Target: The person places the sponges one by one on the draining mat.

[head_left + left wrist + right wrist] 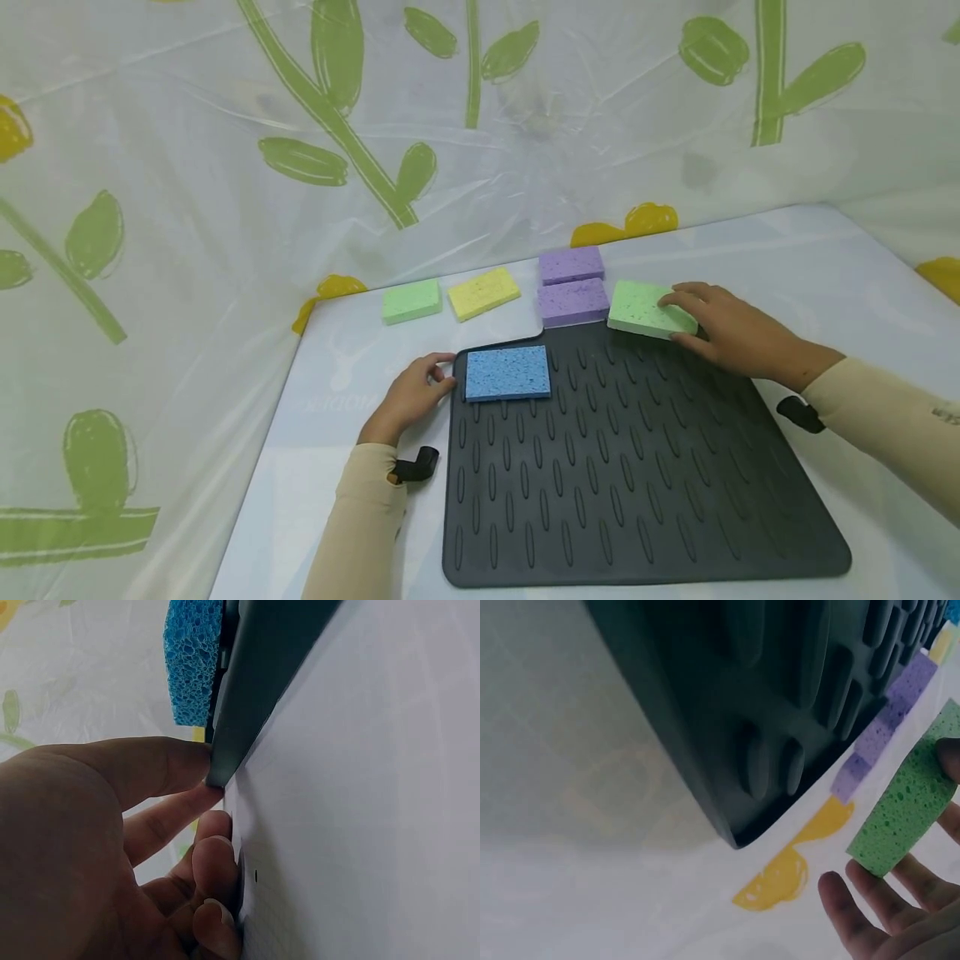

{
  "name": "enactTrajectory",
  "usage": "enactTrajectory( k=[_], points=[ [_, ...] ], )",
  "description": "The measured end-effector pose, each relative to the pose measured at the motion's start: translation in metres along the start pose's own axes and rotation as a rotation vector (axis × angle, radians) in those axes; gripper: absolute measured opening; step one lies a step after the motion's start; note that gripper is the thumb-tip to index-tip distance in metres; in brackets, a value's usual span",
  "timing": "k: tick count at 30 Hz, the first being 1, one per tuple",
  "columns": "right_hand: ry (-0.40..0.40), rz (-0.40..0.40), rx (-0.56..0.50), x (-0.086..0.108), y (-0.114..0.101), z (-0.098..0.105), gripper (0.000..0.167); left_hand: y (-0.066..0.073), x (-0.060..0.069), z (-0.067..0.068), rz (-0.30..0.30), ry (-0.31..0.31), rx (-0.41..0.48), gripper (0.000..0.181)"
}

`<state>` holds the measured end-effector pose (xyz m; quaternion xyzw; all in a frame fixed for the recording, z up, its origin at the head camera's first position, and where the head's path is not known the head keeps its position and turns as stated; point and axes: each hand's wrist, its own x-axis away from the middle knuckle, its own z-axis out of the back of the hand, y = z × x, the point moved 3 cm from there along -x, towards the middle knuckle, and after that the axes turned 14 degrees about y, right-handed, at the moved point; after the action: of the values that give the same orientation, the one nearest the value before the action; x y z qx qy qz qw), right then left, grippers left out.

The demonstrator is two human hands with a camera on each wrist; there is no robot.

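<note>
At the dark ribbed mat's (607,500) far left corner, the left hand (408,396) has its thumb and index finger against the edge; the left wrist view shows this hand (97,825) pinching the mat's corner (240,712), other fingers curled below. A blue sponge (507,372) lies on the mat beside that corner. The right hand (731,332) holds a green sponge (637,308) at the mat's far edge. In the right wrist view the green sponge (907,802) is tilted, with the right hand's (907,915) thumb on one face and fingers behind.
Beyond the mat lie two purple sponges (573,302), one behind the other, a yellow sponge (483,293) and another green sponge (412,301) on the white table (322,433). A leaf-patterned sheet (202,208) hangs behind the table and at its left.
</note>
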<state>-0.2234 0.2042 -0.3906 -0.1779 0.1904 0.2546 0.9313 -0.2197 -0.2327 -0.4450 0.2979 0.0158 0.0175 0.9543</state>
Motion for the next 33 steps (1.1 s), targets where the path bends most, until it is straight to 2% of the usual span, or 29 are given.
enactTrajectory(
  k=[9,26,33],
  points=[
    [-0.055,-0.014,-0.04,0.001,-0.009,-0.008,0.047,0.001,0.0,0.001,0.0,-0.001,0.002,0.048],
    [-0.079,0.061,-0.078,0.002,-0.025,-0.016,0.051,0.0,-0.001,0.0,0.018,0.006,0.0,0.048],
    [-0.075,0.107,-0.078,0.002,-0.03,-0.02,0.049,0.002,0.0,0.001,-0.004,0.005,0.003,0.046]
  ],
)
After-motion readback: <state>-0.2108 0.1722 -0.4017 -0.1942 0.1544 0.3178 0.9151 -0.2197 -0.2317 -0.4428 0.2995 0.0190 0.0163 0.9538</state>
